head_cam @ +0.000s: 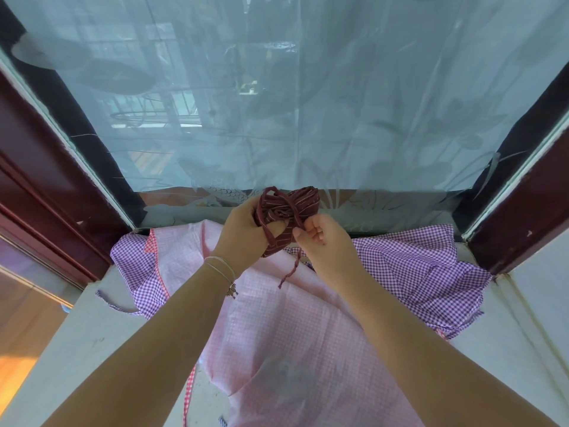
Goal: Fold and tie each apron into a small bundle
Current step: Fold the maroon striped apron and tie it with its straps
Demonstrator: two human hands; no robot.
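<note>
left hand (243, 232) grips the maroon bundle (286, 211), right hand (320, 235) pinches the strap (297, 224); i'd keep tension and cinch the knot tight against the roll.

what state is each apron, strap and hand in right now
dark red striped apron: rolled into a bundle, held up
its loose strap: dangling, untied
pink checked apron: spread flat on the ledge
purple checked apron: lying unfolded
left hand: grips the bundle
right hand: fingers pinch the strap
</note>
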